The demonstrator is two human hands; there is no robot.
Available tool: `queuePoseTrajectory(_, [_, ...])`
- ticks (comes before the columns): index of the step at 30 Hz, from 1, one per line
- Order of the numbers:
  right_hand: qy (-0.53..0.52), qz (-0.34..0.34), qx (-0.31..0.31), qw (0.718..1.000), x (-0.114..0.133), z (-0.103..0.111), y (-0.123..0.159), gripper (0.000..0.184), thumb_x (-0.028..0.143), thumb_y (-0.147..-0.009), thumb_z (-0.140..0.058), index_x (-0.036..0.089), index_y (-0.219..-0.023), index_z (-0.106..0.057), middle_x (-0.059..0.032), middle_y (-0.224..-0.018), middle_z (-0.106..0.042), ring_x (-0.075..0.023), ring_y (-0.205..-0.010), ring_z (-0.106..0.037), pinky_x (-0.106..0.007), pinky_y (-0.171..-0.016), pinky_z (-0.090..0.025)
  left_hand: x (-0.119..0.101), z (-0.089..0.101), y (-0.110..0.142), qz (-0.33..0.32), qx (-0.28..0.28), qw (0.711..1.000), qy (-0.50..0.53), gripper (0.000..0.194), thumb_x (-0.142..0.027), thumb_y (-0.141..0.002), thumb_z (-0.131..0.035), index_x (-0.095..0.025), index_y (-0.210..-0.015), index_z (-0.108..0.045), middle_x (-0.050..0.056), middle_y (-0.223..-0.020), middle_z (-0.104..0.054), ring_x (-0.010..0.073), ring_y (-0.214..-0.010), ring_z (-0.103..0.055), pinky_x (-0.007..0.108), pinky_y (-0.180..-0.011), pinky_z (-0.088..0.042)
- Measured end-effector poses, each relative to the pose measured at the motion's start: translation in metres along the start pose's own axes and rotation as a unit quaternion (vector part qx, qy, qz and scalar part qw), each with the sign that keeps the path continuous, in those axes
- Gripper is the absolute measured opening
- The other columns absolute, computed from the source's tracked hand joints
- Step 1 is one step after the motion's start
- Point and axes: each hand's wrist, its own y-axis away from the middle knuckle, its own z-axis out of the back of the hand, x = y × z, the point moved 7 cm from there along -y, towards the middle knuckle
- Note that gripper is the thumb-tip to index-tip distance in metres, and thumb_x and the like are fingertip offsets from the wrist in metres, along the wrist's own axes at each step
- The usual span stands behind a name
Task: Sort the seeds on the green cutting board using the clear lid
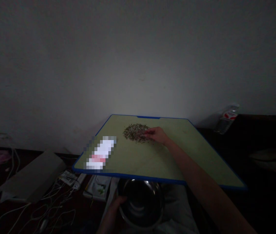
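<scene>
1. Board, flat and pale green with a blue rim (138, 159), spreads beneath the work; its far edge lies near the grey wall (138, 65), and its near edge runs above the person's grey-clothed lap (177, 211).
2. A loose, roughly round pile of small dark-brown and pale grains (134, 132) sits toward the far edge, left of the middle, well apart from the near edge.
3. The right hand (157, 135) is over the pile's right side, fingers narrow and pointing left into the grains; whether they pinch any, I cannot tell. Its forearm crosses the near edge.
4. Room for moving is widest on the board's right, beyond that forearm; another stretch of green lies between pile and near edge.
5. On the left, a bright white-and-pink oblong, blurred into blocks (101, 154), narrows the room beside the board's left edge.
6. The left hand (114, 206) grips the left rim of a shiny, round metal bowl (141, 208) over the lap, just beyond the near edge in view. The bowl's dark inside is too dim to read.
7. Counted: two hands, one board, one pile, one bowl, one blurred oblong; right of the board, one tilted clear plastic bottle with a red-and-white label (226, 119); on the left, one large grey box (34, 177) and several pale cables (52, 201), too tangled to number.
</scene>
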Motion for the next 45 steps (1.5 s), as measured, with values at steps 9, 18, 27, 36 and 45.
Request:
queuePoseTrajectory(9, [0.009, 0.024, 0.021, 0.999, 0.005, -0.002, 0.001, 0.025, 0.034, -0.063, -0.064, 0.015, -0.079, -0.070, -0.0019, -0.064, -0.066, -0.0105, -0.056, -0.056, -0.021, -0.055, -0.042, 0.001, -0.004, 0.003, 0.024, 0.008, 1.000, 0.014, 0.057, -0.029, -0.057, -0.064, -0.016, -0.112, -0.053, 0.011, -0.091, -0.070, 0.0335, -0.094, -0.059, 0.046, -0.081, -0.042])
queuePoseTrajectory(18, [0.015, 0.027, 0.029, 0.999, 0.006, -0.004, 0.002, 0.028, 0.036, -0.063, -0.065, 0.015, -0.081, -0.070, -0.0014, -0.062, -0.065, -0.0103, -0.055, -0.055, -0.020, -0.053, -0.041, -0.004, -0.007, 0.007, 0.011, -0.003, 1.000, 0.004, 0.050, -0.031, -0.058, -0.064, -0.016, -0.105, -0.058, 0.010, -0.088, -0.071, 0.0340, -0.098, -0.057, 0.046, -0.082, -0.042])
queuePoseTrajectory(27, [0.029, 0.044, 0.030, 0.998, 0.023, -0.016, 0.006, 0.025, 0.033, -0.063, -0.065, 0.017, -0.083, -0.070, -0.0016, -0.065, -0.067, -0.0120, -0.059, -0.058, -0.021, -0.056, -0.042, -0.014, 0.004, 0.015, 0.010, -0.037, 0.999, -0.007, 0.041, -0.034, -0.061, -0.061, -0.019, -0.099, -0.061, 0.008, -0.087, -0.072, 0.0346, -0.099, -0.056, 0.045, -0.080, -0.043])
queuePoseTrajectory(36, [0.025, 0.050, 0.019, 0.998, 0.020, -0.001, 0.004, 0.025, 0.033, -0.062, -0.066, 0.016, -0.081, -0.070, -0.0022, -0.067, -0.068, -0.0124, -0.061, -0.059, -0.020, -0.058, -0.043, -0.013, 0.003, 0.019, 0.017, -0.051, 0.998, -0.022, 0.042, -0.036, -0.061, -0.062, -0.020, -0.099, -0.061, 0.007, -0.082, -0.072, 0.0345, -0.093, -0.059, 0.044, -0.076, -0.044])
queuePoseTrajectory(45, [0.030, -0.053, 0.024, 0.998, -0.015, 0.060, 0.021, 0.025, 0.029, -0.061, -0.064, 0.011, -0.077, -0.069, -0.0034, -0.058, -0.064, -0.0105, -0.047, -0.054, -0.020, -0.044, -0.041, -0.022, -0.003, 0.026, -0.018, -0.042, 0.999, -0.006, 0.025, -0.027, -0.060, -0.065, -0.016, -0.083, -0.065, 0.004, -0.062, -0.070, 0.0261, -0.069, -0.065, 0.034, -0.063, -0.048])
